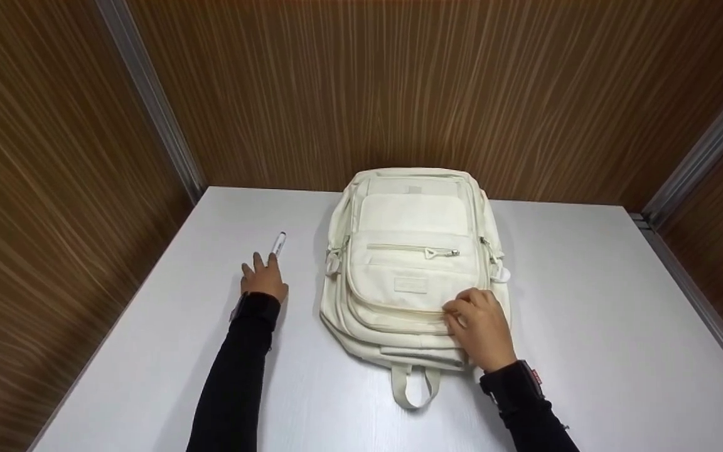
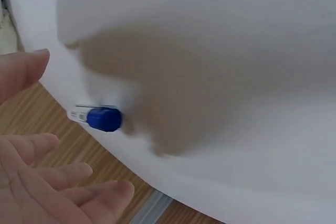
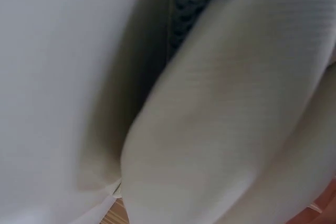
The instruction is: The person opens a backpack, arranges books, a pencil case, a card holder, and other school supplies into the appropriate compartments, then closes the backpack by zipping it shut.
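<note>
The cream backpack point(image 1: 412, 263) lies flat on the white table point(image 1: 587, 301). Right hand point(image 1: 477, 326) pinches its near zipper edge (fingers curled); left hand point(image 1: 263, 279), grip released, rests left of it, beside a marker point(image 1: 278, 243).

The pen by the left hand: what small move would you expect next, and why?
Probably the left hand closes its straight fingers on the pen, which lies just past its fingertips, while the right hand pinches the backpack at a front zipper.

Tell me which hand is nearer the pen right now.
Left. The left hand lies flat on the table, fingertips just short of the pen. The right hand is across the backpack, fingers curled at its front pocket zipper.
</note>
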`<state>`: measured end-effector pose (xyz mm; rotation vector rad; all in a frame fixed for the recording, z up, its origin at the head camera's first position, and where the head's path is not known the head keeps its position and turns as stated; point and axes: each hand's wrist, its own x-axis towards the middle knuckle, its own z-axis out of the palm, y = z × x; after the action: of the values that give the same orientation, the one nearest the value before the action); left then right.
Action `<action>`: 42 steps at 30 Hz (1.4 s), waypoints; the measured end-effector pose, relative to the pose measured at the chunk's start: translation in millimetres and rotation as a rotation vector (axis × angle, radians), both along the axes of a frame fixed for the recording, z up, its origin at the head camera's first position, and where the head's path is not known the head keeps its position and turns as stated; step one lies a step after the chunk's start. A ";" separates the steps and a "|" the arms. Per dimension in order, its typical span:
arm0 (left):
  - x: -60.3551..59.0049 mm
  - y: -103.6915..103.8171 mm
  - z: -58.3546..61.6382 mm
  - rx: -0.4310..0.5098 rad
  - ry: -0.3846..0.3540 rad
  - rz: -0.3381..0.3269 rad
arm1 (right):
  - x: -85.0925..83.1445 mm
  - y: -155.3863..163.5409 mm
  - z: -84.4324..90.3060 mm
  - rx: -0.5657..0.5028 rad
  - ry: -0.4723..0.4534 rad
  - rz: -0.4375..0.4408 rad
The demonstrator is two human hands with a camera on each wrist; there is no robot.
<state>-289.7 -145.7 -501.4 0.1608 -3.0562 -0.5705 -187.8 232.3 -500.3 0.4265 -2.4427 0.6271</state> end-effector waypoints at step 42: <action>52.4 26.3 -5.3 -0.327 0.688 -0.176 | -3.3 -1.2 47.0 -0.011 0.141 0.063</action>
<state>-237.3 -119.4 -506.7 -0.2616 -2.4432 -0.0823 -191.1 231.0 -453.3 0.5273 -2.2988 0.6152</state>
